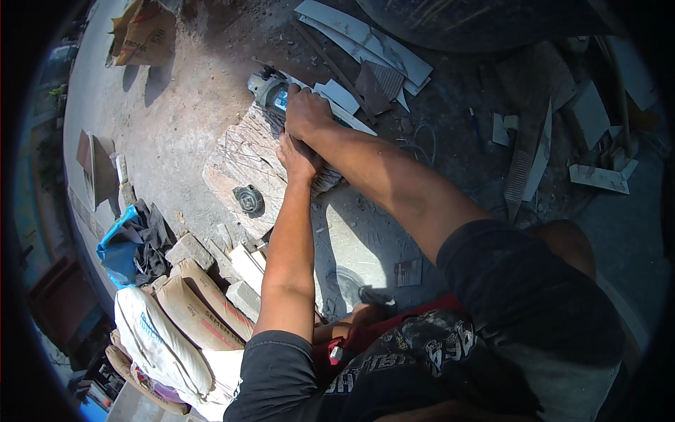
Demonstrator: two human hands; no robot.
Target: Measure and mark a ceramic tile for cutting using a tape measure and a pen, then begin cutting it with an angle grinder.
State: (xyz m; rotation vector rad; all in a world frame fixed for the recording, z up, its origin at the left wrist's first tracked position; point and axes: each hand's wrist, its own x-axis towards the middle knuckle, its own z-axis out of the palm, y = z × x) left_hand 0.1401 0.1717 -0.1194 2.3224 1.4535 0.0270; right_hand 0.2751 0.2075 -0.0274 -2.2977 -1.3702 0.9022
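My right hand [309,114] is closed around the body of an angle grinder [269,91], whose silver-grey head points up and to the left. My left hand [299,160] sits just below it, partly under my right wrist. Its fingers look curled, but what they hold is hidden. Under both hands is a rough, scored block [235,158] with a pale, dusty top. A narrow white tile strip [355,121] slants out past my right hand. On the block's near left part lies a round dark object [248,201], too unclear to name.
Cut white tile pieces [373,46] and a brown ribbed piece [378,86] lie beyond the block. More offcuts [589,116] are scattered at right. Paper cement bags [200,309], a white sack [158,341] and a blue bag [118,250] sit at lower left. A torn carton [144,42] stands far left.
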